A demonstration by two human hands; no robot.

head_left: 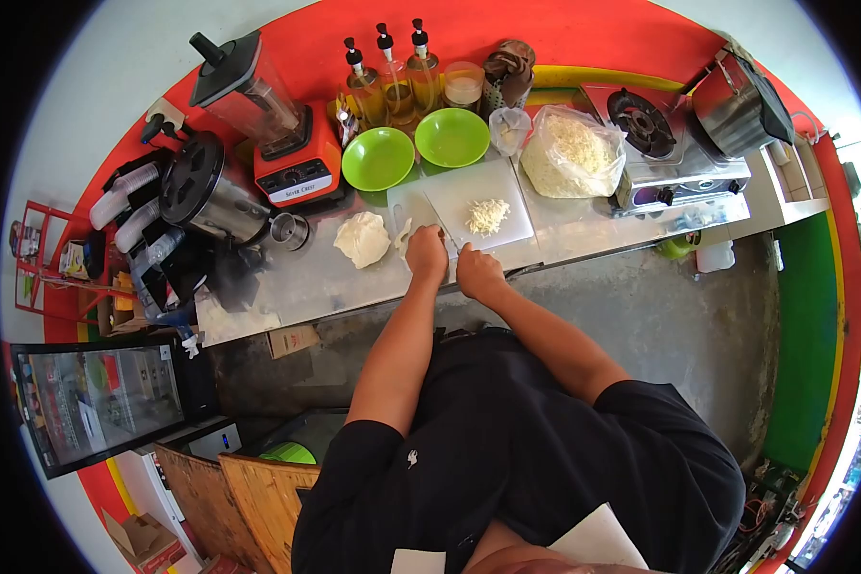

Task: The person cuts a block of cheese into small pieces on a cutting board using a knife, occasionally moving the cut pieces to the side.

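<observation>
My left hand (427, 253) is closed at the front left of the white cutting board (512, 187), next to some pale pieces; what it grips is too small to make out. Just to its right, my right hand (479, 272) is closed around a knife handle at the board's front edge. The knife (455, 244) reaches away from me over the board. A small heap of shredded pale food (488, 217) lies on the board to the right of the knife. A whitish lump (362, 239) rests on the steel counter left of my left hand.
Two green bowls (378, 159) stand behind the board, with pump bottles (365, 92) beyond. An open bag of shreds (572, 153) sits behind right, beside a gas stove (679, 143). A red blender (299, 177) and steel pot (215, 191) are at left.
</observation>
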